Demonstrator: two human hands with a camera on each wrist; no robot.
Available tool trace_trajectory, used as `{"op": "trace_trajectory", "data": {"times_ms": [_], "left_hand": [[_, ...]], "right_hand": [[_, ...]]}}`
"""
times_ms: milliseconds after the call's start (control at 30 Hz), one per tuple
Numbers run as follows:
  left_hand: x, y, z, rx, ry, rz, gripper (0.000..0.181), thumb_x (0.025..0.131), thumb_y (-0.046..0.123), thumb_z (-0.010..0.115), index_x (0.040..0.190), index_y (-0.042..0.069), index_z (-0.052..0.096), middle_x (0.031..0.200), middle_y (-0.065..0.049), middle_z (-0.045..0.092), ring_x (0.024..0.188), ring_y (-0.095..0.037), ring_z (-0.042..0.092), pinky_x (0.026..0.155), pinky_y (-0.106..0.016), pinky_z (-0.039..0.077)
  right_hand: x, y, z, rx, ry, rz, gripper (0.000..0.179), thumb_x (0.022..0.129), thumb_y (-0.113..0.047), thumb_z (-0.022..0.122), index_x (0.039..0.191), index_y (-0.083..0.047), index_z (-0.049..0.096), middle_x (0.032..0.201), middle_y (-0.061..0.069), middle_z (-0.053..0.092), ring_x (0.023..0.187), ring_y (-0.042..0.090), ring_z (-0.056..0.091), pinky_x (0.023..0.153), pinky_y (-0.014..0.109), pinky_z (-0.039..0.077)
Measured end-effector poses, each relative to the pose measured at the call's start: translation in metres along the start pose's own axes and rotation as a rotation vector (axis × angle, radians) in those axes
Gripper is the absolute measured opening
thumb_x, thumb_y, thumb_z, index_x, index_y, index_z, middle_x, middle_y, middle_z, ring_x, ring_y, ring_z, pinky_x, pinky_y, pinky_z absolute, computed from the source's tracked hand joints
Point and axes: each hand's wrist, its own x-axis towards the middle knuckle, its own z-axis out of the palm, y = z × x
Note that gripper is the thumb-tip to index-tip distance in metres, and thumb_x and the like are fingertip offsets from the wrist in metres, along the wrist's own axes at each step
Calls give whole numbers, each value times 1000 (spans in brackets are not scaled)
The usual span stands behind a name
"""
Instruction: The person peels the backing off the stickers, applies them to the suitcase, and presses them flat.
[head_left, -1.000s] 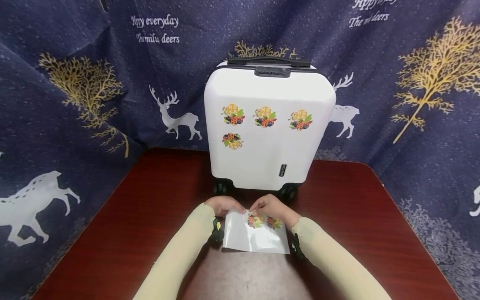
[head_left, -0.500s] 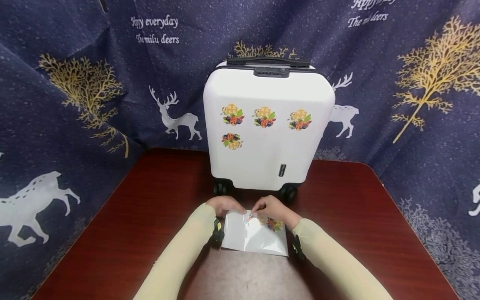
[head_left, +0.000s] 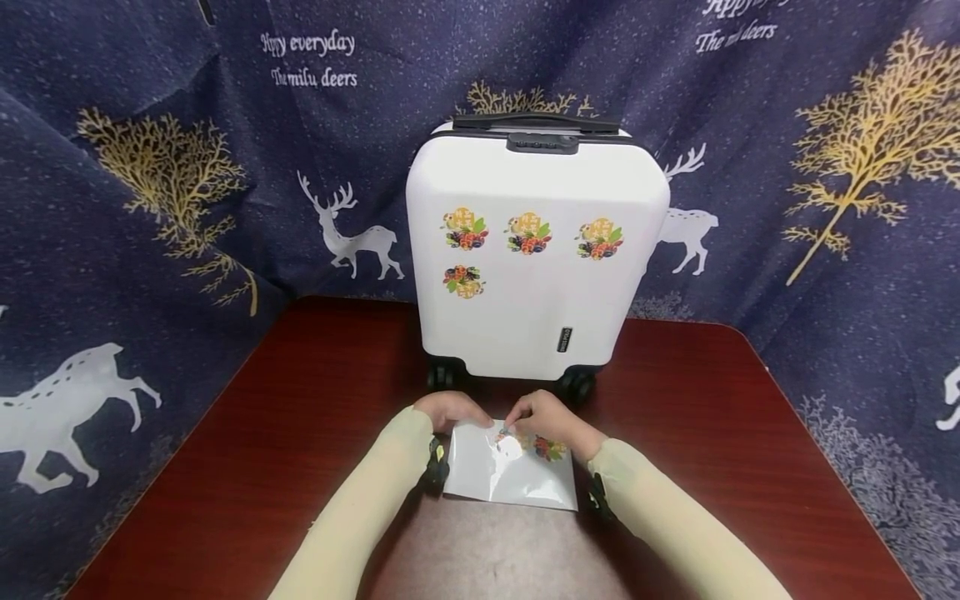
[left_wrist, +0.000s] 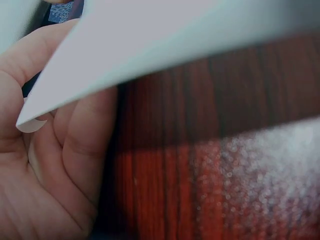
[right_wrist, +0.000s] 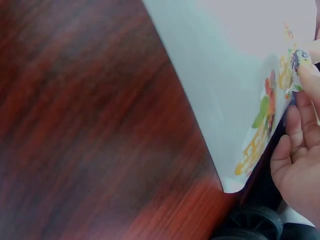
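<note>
A glossy white sticker sheet (head_left: pixel 468 471) is held up at its far edge over the table. My left hand (head_left: pixel 452 407) grips its far left part, and in the left wrist view the fingers (left_wrist: pixel 90 125) lie behind the paper (left_wrist: pixel 130 45). The thumb and forefinger of my right hand (head_left: pixel 546 415) pinch a fruit sticker (right_wrist: pixel 297 62) at the sheet's far edge; its corner is folded up off the backing. Beside it on the sheet lies a second fruit sticker (head_left: pixel 550 448), yellow, red and green. My right hand hides part of the pinched sticker in the head view.
Behind the hands a white suitcase (head_left: pixel 525 317) stands upright on black wheels (head_left: pixel 576 383). Its front bears three fruit stickers in a row and one more, upside down, beneath the left one. The dark red table (head_left: pixel 330 383) meets a blue deer-print curtain (head_left: pixel 315 150).
My right hand has drawn slightly to the right, and the sticker it pinches has curled up from the sheet. The sheet has tilted a little; my left hand has barely moved.
</note>
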Motion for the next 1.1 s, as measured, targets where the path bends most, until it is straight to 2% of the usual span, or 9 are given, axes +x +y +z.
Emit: {"op": "trace_trajectory", "data": {"times_ms": [233,500,633,900,1100], "left_hand": [[0,-1,-1,-3,13,3,29,91,13,67,111,-7,72,85,-5,73,74,-13,68,71,-26,60],[1,-1,-1,-12,-6,13,30,93,10,63,115,-9,69,83,-5,71,72,-13,67,69,-26,60],[1,-1,0,-10,-2,17,30,92,10,64,116,-8,69,82,-4,70,71,-12,67,68,-25,59],[1,0,-1,7,1,13,32,94,11,64,119,-8,69,84,-4,70,73,-12,67,69,-25,59],[0,1,0,8,3,10,29,95,9,65,119,-8,70,87,-5,72,76,-13,68,73,-27,60]], "right_hand": [[-5,-6,-1,-20,-15,21,7,90,-3,73,87,-4,80,90,9,78,75,5,58,71,22,52],[-8,-7,-3,-22,-30,23,10,91,-1,71,86,-3,79,89,9,78,74,5,57,71,21,52],[-10,-5,-4,-36,-31,-6,10,91,1,70,86,-2,78,89,9,78,73,5,56,69,20,52],[-17,-5,-3,5,-21,-36,7,90,-1,72,86,0,78,86,11,78,71,3,56,65,18,50],[-22,-6,-4,42,-32,-16,7,91,-3,73,86,-1,78,86,12,79,71,3,56,65,18,49]]}}
